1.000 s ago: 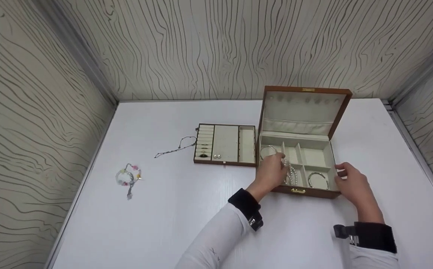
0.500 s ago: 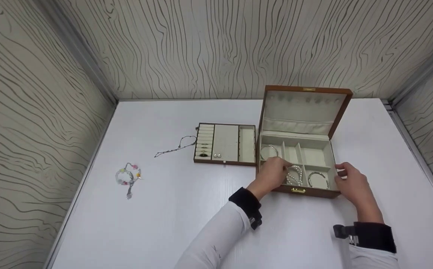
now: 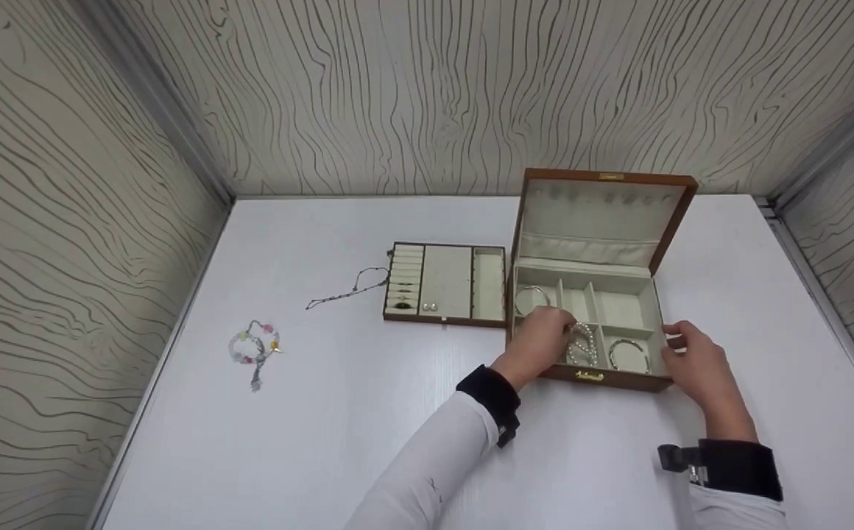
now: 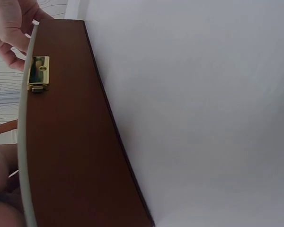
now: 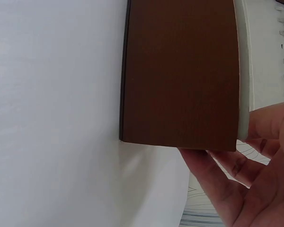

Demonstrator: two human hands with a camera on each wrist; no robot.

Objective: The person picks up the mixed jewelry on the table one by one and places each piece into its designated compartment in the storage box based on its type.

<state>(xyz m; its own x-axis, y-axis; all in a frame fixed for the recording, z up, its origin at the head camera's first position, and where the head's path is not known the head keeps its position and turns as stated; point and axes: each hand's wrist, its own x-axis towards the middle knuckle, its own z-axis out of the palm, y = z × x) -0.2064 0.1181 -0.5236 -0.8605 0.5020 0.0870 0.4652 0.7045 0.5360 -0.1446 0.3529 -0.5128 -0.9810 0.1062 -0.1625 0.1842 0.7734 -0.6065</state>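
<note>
An open brown jewelry box (image 3: 622, 381) with cream compartments stands at the right of the table. My left hand (image 3: 541, 338) reaches over its front left compartments. Its fingertips pinch the top of a pearl strand (image 3: 583, 352), whose loops lie in the front middle compartment. In the left wrist view, the box's front wall hides most of that hand. My right hand (image 3: 696, 362) grips the right wall, thumb at the rim and fingers against the outside, as the right wrist view shows. Silver bangles lie in the back left (image 3: 531, 289) and front right compartments.
Left of the box, a jewelry tray (image 3: 445, 280) holds rings and pearl earrings (image 3: 430, 306). A thin dark chain (image 3: 346, 296) trails from its left edge. Farther left lies a colourful beaded bracelet (image 3: 254, 346). The raised lid (image 3: 604, 221) stands behind the compartments; patterned walls enclose the table.
My left hand has lowered and shifted slightly right, and the pearl strand has settled into the front middle compartment. My right hand stays on the box wall.
</note>
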